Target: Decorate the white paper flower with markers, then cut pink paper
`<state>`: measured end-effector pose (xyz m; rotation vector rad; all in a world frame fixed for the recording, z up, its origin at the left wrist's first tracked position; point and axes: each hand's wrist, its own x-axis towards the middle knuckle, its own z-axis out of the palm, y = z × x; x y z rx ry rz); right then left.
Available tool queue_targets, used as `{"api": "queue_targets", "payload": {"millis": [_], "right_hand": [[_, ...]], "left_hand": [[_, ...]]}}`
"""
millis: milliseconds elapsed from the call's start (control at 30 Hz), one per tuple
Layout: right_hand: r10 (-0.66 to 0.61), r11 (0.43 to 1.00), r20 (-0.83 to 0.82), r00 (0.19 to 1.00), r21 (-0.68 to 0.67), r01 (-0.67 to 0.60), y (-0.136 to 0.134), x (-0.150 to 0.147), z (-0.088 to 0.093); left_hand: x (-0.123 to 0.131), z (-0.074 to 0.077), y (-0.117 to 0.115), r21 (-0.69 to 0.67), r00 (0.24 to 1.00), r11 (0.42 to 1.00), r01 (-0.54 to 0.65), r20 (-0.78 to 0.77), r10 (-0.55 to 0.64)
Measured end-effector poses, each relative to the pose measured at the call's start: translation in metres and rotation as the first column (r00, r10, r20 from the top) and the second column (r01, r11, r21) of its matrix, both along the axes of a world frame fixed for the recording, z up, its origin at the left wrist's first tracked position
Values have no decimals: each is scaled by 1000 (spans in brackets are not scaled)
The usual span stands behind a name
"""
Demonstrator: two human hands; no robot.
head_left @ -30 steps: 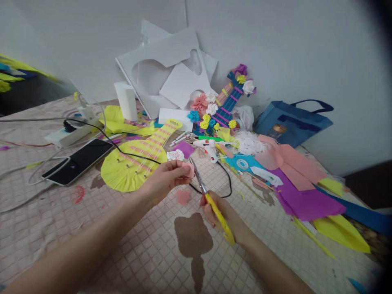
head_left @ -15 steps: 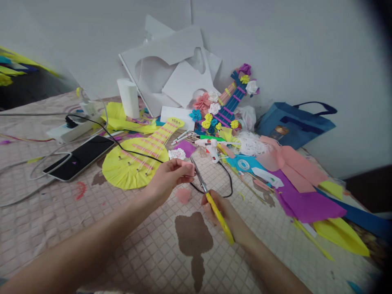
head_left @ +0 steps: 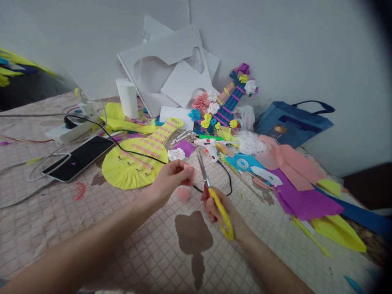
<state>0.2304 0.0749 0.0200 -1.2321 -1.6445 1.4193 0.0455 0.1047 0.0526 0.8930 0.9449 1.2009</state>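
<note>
My left hand (head_left: 173,178) pinches a small piece of pink paper (head_left: 191,173), mostly covered by the fingers. Yellow-handled scissors (head_left: 219,210) are in my right hand (head_left: 226,210), their blades pointing up and away, just right of the pink paper and apart from it. Below my left fingers a pink paper cutout (head_left: 183,194) lies on the table. Left of that hand is a yellow paper guitar (head_left: 134,167) with pink stripes and strings, a black cord crossing it. A crumpled white paper piece (head_left: 177,154) rests just beyond my fingertips.
A white glue gun (head_left: 208,147) lies beyond the scissors. Purple paper (head_left: 303,202) and pink paper sheets (head_left: 301,167) spread at right, near a blue bag (head_left: 290,122). A phone (head_left: 79,158) and a power strip (head_left: 69,131) are at left. White boards (head_left: 171,53) lean on the wall.
The scissors have moved slightly right, away from the pink paper, and their handles have spread. My left fingers have turned, covering more of the paper.
</note>
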Motion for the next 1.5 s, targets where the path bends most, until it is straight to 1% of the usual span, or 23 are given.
{"api": "queue_targets", "payload": {"millis": [67, 133, 233, 300, 433, 533, 600, 700, 800, 900, 1033, 1133, 1233, 1333, 1400, 1500], "right_hand": [[-73, 997, -75, 994, 14, 74, 2, 0, -2], [-147, 988, -119, 982, 27, 151, 4, -1, -1], [-233, 970, -175, 957, 22, 240, 4, -5, 2], [-261, 962, -218, 941, 19, 271, 4, -7, 3], [-281, 959, -261, 924, -33, 283, 4, -10, 2], [-289, 957, -285, 914, -72, 280, 6, -10, 2], [-297, 955, -296, 908, -74, 288, 7, -10, 3], [-308, 951, -283, 908, -64, 303, 7, -10, 5], [-315, 948, -292, 903, -63, 311, 7, -10, 6], [-278, 960, -297, 914, -60, 272, 6, -8, 3], [-133, 990, -270, 954, -70, 119, 3, -3, -2], [-42, 996, -194, 980, -86, 25, 0, -1, -5], [15, 996, -101, 995, -85, -24, -2, 0, -9], [61, 994, -65, 996, -87, -67, -2, -1, -11], [64, 995, -48, 997, -78, -68, -2, -1, -9], [66, 997, 12, 998, -30, -66, -3, -3, 0]], "left_hand": [[2, -1, -4, 10, 991, 995, 98, -91, -97], [5, -3, -8, 23, 967, 984, 178, -188, -171], [9, -5, -11, 60, 931, 967, 248, -292, -221], [11, -7, -12, 72, 917, 961, 268, -323, -232], [13, -8, -12, 55, 914, 954, 296, -305, -266], [15, -9, -14, 32, 926, 953, 301, -251, -284], [16, -11, -16, -8, 934, 954, 300, -203, -295], [18, -12, -18, -63, 951, 963, 263, -149, -269], [18, -13, -18, -76, 968, 975, 207, -130, -216], [15, -12, -14, -86, 982, 983, 165, -83, -172], [9, -8, -8, -50, 990, 991, 123, 81, -118], [3, -1, -4, -55, 984, 995, 82, 162, -72], [-1, 5, -1, -40, 978, 997, 66, 201, -57], [-4, 7, 1, -25, 976, 999, 42, 216, -36], [-4, 7, 2, -42, 976, 999, 17, 216, -8], [-4, 8, 2, -68, 975, 998, -8, 223, 23]]}}
